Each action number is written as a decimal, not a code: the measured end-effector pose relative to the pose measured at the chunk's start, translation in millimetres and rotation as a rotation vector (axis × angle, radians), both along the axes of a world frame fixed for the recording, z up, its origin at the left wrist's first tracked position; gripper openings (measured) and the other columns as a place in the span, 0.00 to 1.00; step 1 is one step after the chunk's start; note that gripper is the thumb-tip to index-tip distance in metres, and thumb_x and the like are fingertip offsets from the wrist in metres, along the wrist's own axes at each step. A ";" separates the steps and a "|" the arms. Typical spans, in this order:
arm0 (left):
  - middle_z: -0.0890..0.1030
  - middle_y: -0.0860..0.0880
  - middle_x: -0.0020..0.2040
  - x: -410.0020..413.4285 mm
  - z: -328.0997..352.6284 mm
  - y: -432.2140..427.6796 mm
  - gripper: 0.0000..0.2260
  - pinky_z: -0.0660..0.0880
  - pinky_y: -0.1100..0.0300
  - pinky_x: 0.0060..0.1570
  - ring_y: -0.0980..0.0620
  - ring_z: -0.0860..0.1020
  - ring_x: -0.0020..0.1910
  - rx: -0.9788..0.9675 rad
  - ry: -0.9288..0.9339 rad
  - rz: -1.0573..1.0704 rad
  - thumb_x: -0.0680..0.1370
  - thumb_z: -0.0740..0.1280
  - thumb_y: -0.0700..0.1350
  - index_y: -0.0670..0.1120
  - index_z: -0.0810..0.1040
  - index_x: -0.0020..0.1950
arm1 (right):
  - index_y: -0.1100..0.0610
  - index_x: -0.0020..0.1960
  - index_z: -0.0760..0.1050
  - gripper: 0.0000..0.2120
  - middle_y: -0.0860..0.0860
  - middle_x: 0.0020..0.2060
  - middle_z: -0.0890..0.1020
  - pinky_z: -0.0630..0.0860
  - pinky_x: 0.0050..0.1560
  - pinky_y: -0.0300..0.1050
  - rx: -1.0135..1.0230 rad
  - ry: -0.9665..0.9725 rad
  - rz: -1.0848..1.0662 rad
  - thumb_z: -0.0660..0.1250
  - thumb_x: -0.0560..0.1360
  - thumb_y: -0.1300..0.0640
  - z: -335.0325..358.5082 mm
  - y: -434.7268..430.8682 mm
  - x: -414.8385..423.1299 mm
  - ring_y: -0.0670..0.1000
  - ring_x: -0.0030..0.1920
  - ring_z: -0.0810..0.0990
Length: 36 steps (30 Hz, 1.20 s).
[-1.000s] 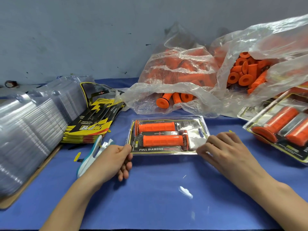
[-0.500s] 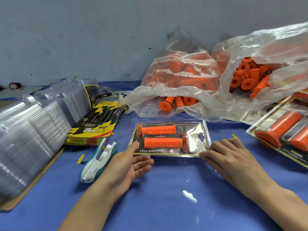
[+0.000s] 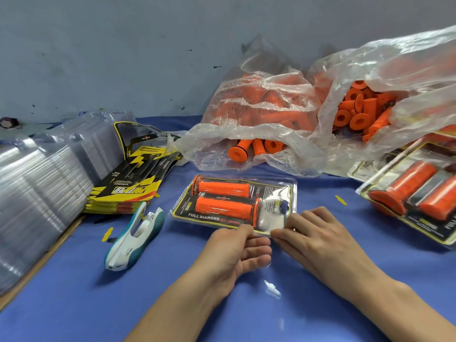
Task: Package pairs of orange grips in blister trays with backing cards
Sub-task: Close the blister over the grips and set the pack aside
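A clear blister pack (image 3: 274, 193) lies flat on the blue table, a black-and-yellow backing card inside it. It holds two orange grips (image 3: 223, 188) (image 3: 223, 209) side by side. My left hand (image 3: 234, 250) pinches the pack's near edge, thumb on top and fingers below. My right hand (image 3: 318, 240) meets it at the same edge, its fingertips pinching the near right part of the pack.
A teal and white stapler (image 3: 134, 239) lies left of the pack. Behind it sit a stack of backing cards (image 3: 130, 188) and stacked clear trays (image 3: 37, 188). Two plastic bags of loose orange grips (image 3: 261, 114) (image 3: 365, 112) stand at the back. Filled packs (image 3: 417, 193) lie right.
My left hand slid right along the pack's near edge, from its left corner to the middle, and now meets my right hand. The pack stayed where it was.
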<state>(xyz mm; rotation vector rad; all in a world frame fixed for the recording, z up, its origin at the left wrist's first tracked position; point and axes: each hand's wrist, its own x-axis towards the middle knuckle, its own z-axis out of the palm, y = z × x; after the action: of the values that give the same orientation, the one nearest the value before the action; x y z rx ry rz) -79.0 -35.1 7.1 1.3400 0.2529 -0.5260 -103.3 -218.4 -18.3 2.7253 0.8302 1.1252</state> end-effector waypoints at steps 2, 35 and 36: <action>0.83 0.44 0.33 0.1 -0.2 -2.5 0.13 0.76 0.64 0.25 0.54 0.80 0.26 0.009 -0.004 0.021 0.81 0.61 0.39 0.38 0.79 0.41 | 0.50 0.47 0.81 0.13 0.48 0.38 0.76 0.70 0.42 0.47 0.010 0.000 -0.003 0.58 0.82 0.51 -0.1 -0.3 0.0 0.52 0.36 0.76; 0.74 0.40 0.60 28.0 -1.9 126.7 0.19 0.69 0.44 0.55 0.37 0.72 0.59 1.564 -0.595 0.247 0.80 0.63 0.56 0.45 0.71 0.65 | 0.50 0.45 0.82 0.13 0.49 0.38 0.77 0.75 0.33 0.46 0.175 0.100 0.061 0.59 0.79 0.51 4.0 1.7 -2.0 0.51 0.32 0.76; 0.74 0.40 0.59 27.1 -3.3 128.7 0.21 0.69 0.45 0.55 0.37 0.73 0.59 1.589 -0.558 0.205 0.79 0.63 0.57 0.45 0.69 0.66 | 0.50 0.46 0.82 0.13 0.49 0.38 0.77 0.75 0.33 0.46 0.177 0.101 0.060 0.60 0.79 0.51 3.6 1.3 -2.0 0.51 0.32 0.75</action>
<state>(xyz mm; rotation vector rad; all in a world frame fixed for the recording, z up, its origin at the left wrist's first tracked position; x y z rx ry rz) -51.9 93.7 3.8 2.8662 0.3428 0.4137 -105.2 -217.1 -14.7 2.9422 0.8701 1.1322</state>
